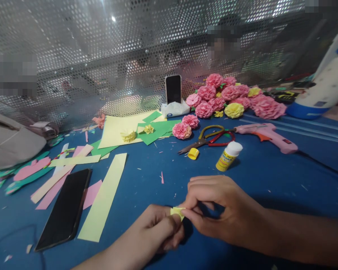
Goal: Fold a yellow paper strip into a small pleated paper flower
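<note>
Between my two hands is a small folded piece of yellow paper (177,211), low in the middle of the head view. My left hand (157,227) pinches it between thumb and fingers, the thumb lying over its front. The fingertips of my right hand (214,206) are closed on its right edge. Part of the paper is hidden by the fingers. Just beyond my right hand stands an uncapped glue stick (227,157) with a white top, and its yellow cap (193,153) lies to the left of it.
Scissors (205,139) and a pink glue gun (267,135) with a cord lie behind the glue stick. Pink paper flowers (207,93) are heaped at the back. At left are a black phone (64,210), a pale yellow strip (104,198) and green paper (154,132). A perforated metal panel (124,56) rises behind.
</note>
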Demonstrator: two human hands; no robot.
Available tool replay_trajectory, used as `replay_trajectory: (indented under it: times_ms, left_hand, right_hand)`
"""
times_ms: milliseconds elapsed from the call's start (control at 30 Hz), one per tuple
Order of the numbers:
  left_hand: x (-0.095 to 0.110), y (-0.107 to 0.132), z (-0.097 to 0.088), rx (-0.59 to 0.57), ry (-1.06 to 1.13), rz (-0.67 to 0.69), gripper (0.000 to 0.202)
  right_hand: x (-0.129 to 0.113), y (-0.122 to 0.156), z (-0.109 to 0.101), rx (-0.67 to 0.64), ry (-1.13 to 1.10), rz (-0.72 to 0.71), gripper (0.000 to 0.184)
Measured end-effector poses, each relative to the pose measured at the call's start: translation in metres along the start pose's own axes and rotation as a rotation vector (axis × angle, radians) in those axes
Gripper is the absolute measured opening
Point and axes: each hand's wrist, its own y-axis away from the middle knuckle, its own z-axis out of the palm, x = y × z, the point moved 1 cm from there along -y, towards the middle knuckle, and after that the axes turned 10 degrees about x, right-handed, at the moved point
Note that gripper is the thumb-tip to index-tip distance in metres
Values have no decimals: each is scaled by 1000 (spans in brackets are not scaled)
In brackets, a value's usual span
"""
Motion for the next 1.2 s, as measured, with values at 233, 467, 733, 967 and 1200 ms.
replay_trajectory:
  times_ms: [233, 467, 733, 967, 1200]
  left_hand:
    - [-5, 0, 0, -16, 19, 21, 43]
    - [-4, 0, 2, 8, 93, -26, 43]
    - [2, 3, 2, -106, 106, -32, 44]
    - [0, 4, 1, -110, 142, -37, 26]
    - [-6, 2, -4, -108, 198, 56, 23]
  right_hand:
    - [3, 3, 3, -51, -31, 88, 19]
    - [3, 1, 2, -91, -34, 61, 8]
    - [9, 4, 6, -95, 27, -42, 14]
    - [4, 10, 1, -69, 412, -509, 23]
    - [2, 12, -2, -23, 606, -762, 27]
